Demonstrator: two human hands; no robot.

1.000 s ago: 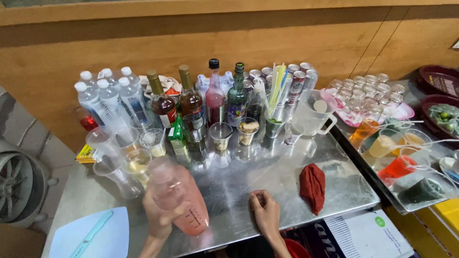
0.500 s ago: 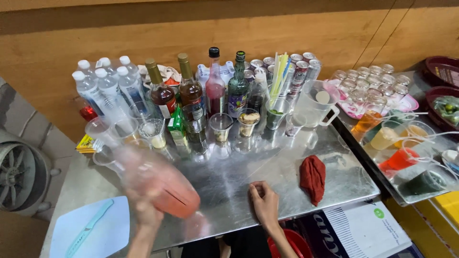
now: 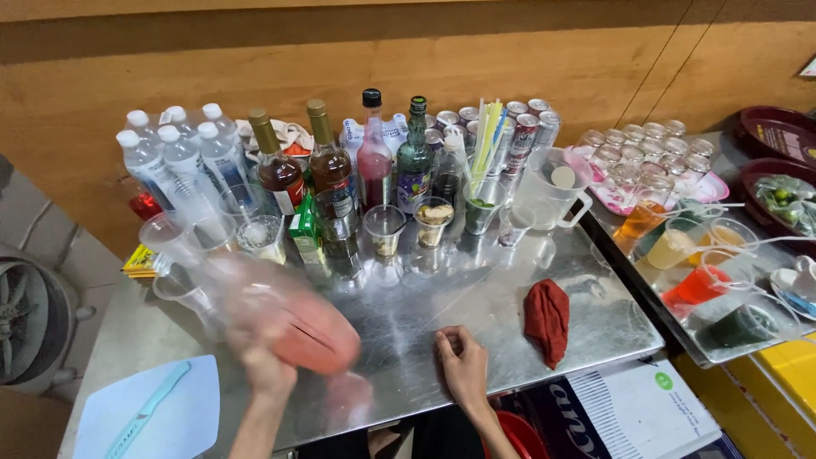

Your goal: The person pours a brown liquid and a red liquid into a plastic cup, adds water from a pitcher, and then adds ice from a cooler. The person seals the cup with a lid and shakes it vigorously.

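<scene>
Head view, left hand [image 3: 263, 370] gripping blurred pink shaker [image 3: 289, 314], right hand [image 3: 463, 365] on steel table [image 3: 595, 297]
</scene>
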